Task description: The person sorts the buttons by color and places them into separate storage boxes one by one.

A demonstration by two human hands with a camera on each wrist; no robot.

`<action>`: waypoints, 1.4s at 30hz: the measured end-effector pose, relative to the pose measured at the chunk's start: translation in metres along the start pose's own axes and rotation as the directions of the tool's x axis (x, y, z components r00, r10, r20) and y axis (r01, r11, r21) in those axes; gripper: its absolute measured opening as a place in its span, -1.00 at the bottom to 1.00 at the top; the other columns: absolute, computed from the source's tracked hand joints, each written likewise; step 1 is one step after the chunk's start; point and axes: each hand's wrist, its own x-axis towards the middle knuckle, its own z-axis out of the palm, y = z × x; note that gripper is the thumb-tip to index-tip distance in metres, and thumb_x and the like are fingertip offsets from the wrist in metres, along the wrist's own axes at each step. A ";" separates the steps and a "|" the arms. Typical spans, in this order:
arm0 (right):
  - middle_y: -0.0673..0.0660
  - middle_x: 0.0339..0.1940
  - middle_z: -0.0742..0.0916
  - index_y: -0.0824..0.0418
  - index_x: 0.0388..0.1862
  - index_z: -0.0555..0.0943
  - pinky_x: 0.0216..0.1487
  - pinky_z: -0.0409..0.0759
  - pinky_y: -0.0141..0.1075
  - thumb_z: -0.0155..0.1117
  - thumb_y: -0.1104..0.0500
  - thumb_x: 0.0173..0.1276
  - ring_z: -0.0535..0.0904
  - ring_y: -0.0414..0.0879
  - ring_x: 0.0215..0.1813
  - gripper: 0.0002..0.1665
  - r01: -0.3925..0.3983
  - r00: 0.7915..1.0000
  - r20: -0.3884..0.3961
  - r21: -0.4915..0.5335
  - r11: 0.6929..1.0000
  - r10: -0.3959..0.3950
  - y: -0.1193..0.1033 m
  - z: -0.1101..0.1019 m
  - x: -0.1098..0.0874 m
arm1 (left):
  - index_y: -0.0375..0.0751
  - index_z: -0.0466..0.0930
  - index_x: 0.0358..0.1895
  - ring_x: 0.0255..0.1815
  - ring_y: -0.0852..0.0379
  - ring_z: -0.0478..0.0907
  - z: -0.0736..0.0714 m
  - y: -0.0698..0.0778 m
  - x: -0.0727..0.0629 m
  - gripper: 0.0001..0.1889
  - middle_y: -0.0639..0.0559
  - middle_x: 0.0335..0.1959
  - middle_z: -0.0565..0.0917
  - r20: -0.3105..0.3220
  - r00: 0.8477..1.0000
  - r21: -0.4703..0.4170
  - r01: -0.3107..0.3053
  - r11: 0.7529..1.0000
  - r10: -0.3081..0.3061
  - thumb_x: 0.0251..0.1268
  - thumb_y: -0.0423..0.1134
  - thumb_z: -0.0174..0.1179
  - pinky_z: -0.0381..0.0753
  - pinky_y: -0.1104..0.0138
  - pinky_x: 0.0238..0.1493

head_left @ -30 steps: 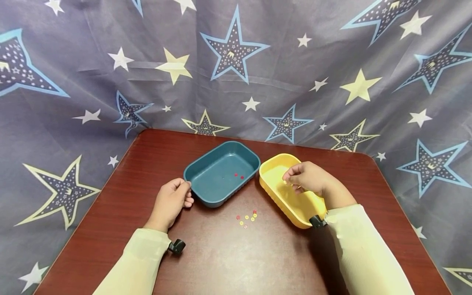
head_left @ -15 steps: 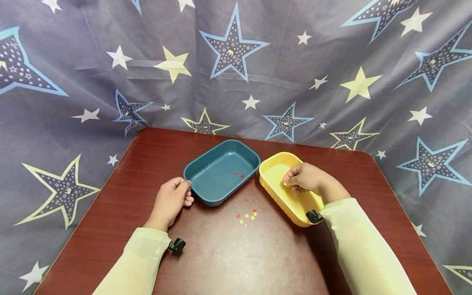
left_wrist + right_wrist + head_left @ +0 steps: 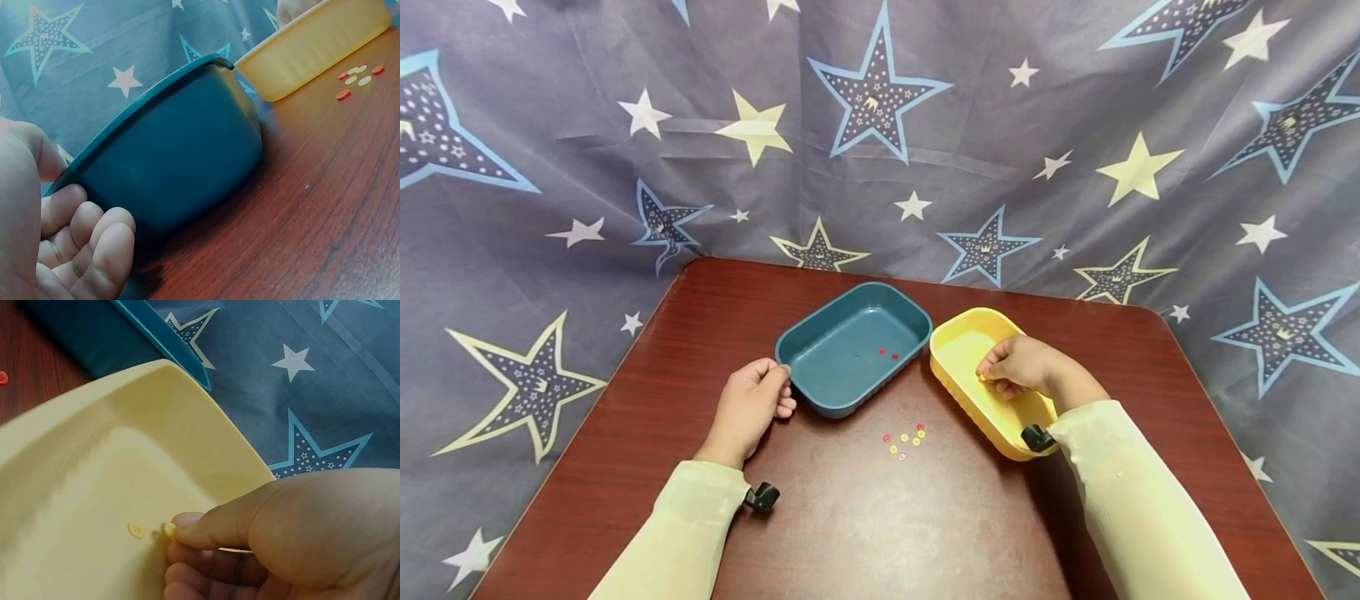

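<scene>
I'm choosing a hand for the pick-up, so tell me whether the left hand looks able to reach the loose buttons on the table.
Probably yes: the tabletop beside the blue tray leaves a way from the left hand to the buttons, though it pinches that tray and would likely have to let go.

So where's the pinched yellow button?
Right wrist view, low centre: the right hand pinches the yellow button inside the yellow tray, beside a loose yellow button.

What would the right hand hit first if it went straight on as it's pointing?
Likely the loose button in the yellow tray, just beyond the right hand and its pinched button. Depth is unclear; the tray's floor could come first.
</scene>
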 end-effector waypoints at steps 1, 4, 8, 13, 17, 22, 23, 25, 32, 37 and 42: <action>0.07 -0.32 0.72 0.43 0.03 0.75 -0.23 0.75 -0.35 0.32 0.33 0.66 0.59 -0.12 -0.31 -0.84 0.000 1.000 0.000 -0.003 1.000 0.000 0.000 0.000 0.000 | -0.36 0.54 -0.31 -0.52 0.15 0.71 0.000 0.000 0.000 -0.63 -0.05 -0.42 0.64 -0.001 1.000 -0.001 -0.001 1.000 0.001 0.69 -0.13 0.22 0.86 0.34 -0.40; 0.07 -0.32 0.73 0.42 0.04 0.75 -0.23 0.75 -0.35 0.32 0.32 0.67 0.59 -0.11 -0.31 -0.83 0.001 1.000 -0.004 -0.009 1.000 -0.001 -0.001 0.000 0.000 | -0.35 0.53 -0.31 -0.52 0.15 0.71 0.000 -0.001 0.001 -0.63 -0.05 -0.41 0.63 0.000 1.000 -0.004 -0.001 1.000 0.001 0.70 -0.13 0.22 0.86 0.34 -0.40; 0.07 -0.29 0.74 0.43 0.06 0.75 -0.22 0.76 -0.34 0.31 0.31 0.68 0.60 -0.11 -0.30 -0.81 0.018 1.000 -0.009 -0.029 0.999 -0.018 -0.002 -0.001 0.000 | -0.35 0.54 -0.30 -0.51 0.16 0.71 -0.001 -0.001 0.001 -0.64 -0.05 -0.41 0.63 0.003 1.000 -0.009 -0.002 1.000 0.002 0.70 -0.13 0.22 0.86 0.34 -0.40; 0.08 -0.24 0.76 0.42 0.09 0.77 -0.21 0.76 -0.33 0.34 0.28 0.67 0.61 -0.10 -0.29 -0.78 0.042 0.999 -0.022 -0.062 0.997 -0.043 -0.004 -0.003 -0.005 | -0.35 0.54 -0.30 -0.51 0.15 0.71 -0.001 -0.001 0.001 -0.65 -0.05 -0.41 0.63 0.003 1.000 -0.005 -0.003 1.000 0.003 0.70 -0.14 0.22 0.86 0.34 -0.40; 0.09 -0.21 0.77 0.43 0.09 0.77 -0.24 0.74 -0.34 0.35 0.27 0.67 0.61 -0.10 -0.30 -0.77 0.070 0.997 -0.031 -0.076 0.995 -0.073 -0.008 -0.004 -0.010 | -0.35 0.54 -0.30 -0.51 0.15 0.71 -0.001 0.000 0.001 -0.64 -0.05 -0.41 0.63 0.002 1.000 0.001 -0.001 1.000 0.001 0.69 -0.14 0.22 0.86 0.34 -0.39; 0.10 -0.24 0.76 0.47 0.09 0.73 -0.26 0.74 -0.32 0.34 0.28 0.67 0.61 -0.10 -0.31 -0.76 0.101 0.994 -0.037 -0.050 0.994 -0.103 -0.013 -0.006 -0.017 | -0.35 0.54 -0.30 -0.51 0.15 0.72 -0.001 0.000 0.000 -0.64 -0.06 -0.41 0.64 0.002 1.000 0.005 0.004 1.000 -0.004 0.70 -0.13 0.22 0.86 0.34 -0.39; 0.11 -0.25 0.76 0.48 0.09 0.72 -0.25 0.74 -0.32 0.34 0.28 0.67 0.61 -0.09 -0.30 -0.76 0.106 0.993 -0.039 -0.046 0.993 -0.107 -0.015 -0.005 -0.018 | -0.35 0.54 -0.30 -0.51 0.15 0.72 -0.001 0.000 0.000 -0.64 -0.06 -0.41 0.64 0.002 1.000 0.004 0.004 1.000 -0.004 0.70 -0.13 0.22 0.86 0.34 -0.40; 0.11 -0.27 0.75 0.48 0.09 0.71 -0.23 0.74 -0.31 0.33 0.28 0.67 0.61 -0.08 -0.29 -0.76 0.120 0.991 -0.046 -0.046 0.992 -0.122 -0.018 -0.005 -0.021 | -0.36 0.54 -0.30 -0.51 0.15 0.71 -0.001 0.001 0.000 -0.64 -0.06 -0.41 0.64 0.002 1.000 0.004 0.003 1.000 -0.003 0.70 -0.14 0.22 0.86 0.34 -0.40; 0.14 -0.24 0.75 0.49 0.09 0.71 -0.21 0.78 -0.29 0.31 0.32 0.65 0.61 -0.06 -0.26 -0.77 0.164 0.984 -0.064 -0.075 0.984 -0.169 -0.029 -0.002 -0.028 | -0.35 0.54 -0.29 -0.51 0.16 0.71 -0.001 0.002 -0.001 -0.64 -0.06 -0.41 0.64 0.003 1.000 0.006 0.002 1.000 -0.002 0.71 -0.14 0.21 0.85 0.35 -0.39; 0.15 -0.25 0.73 0.51 0.09 0.70 -0.19 0.79 -0.27 0.30 0.34 0.64 0.62 -0.04 -0.25 -0.78 0.175 0.981 -0.071 -0.082 0.981 -0.181 -0.037 0.002 -0.035 | -0.35 0.54 -0.28 -0.51 0.16 0.71 -0.001 0.003 -0.001 -0.64 -0.05 -0.41 0.64 0.003 1.000 0.008 0.007 1.000 -0.007 0.70 -0.12 0.21 0.85 0.35 -0.39; 0.11 -0.26 0.71 0.50 0.10 0.70 -0.19 0.81 -0.27 0.29 0.34 0.63 0.65 -0.03 -0.25 -0.77 0.197 0.976 -0.079 -0.099 0.976 -0.205 -0.041 0.004 -0.041 | -0.35 0.55 -0.28 -0.51 0.17 0.70 -0.001 0.003 -0.001 -0.64 -0.04 -0.41 0.63 0.002 1.000 0.007 0.008 1.000 -0.008 0.70 -0.12 0.22 0.85 0.35 -0.39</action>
